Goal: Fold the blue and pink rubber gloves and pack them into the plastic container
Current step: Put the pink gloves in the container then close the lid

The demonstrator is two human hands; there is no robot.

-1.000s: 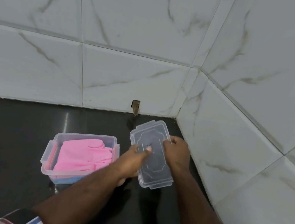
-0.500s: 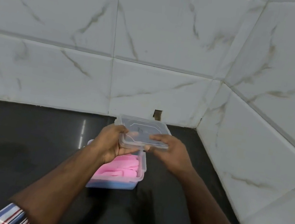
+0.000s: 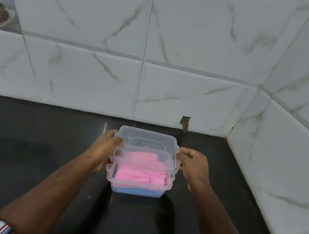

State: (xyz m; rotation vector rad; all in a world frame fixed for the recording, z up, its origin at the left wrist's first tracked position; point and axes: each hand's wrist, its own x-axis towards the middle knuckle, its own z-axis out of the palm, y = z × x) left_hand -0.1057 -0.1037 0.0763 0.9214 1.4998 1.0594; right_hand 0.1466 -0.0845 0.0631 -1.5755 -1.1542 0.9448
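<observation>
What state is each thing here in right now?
Lid: held over the container, near edge raised, not snapped shut.
Container: standing on the black counter, open at front.
Pink glove: folded, on top.
Blue glove: underneath.
Left hand: gripping lid.
Right hand: gripping lid.

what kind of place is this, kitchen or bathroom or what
Probably a home kitchen counter, though nothing settles it. A glossy black stone countertop runs into a corner of white marble-look wall tiles, and both hands hold a clear lid over a plastic container of folded gloves.
</observation>
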